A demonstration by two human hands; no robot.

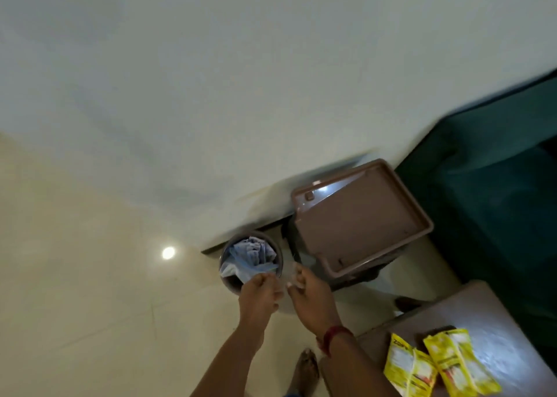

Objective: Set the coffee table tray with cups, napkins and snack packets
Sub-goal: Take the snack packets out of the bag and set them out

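Observation:
Over a small round bin (278,256) lined with blue-white plastic, my left hand (259,292) and my right hand (312,295) are close together. Between their fingertips they pinch a small clear wrapper (290,277), which is blurred. Two yellow snack packets (410,366) (459,360) lie on the brown coffee table (500,321) at the bottom right. A brown rectangular tray (360,218) with a raised rim sits tilted on a dark stand beside the bin; it holds nothing.
A dark green sofa (488,191) fills the right side, behind the tray. The pale wall runs close behind the bin. The floor is glossy cream tile with a lamp reflection (168,252). My bare foot (306,372) stands by the table's corner.

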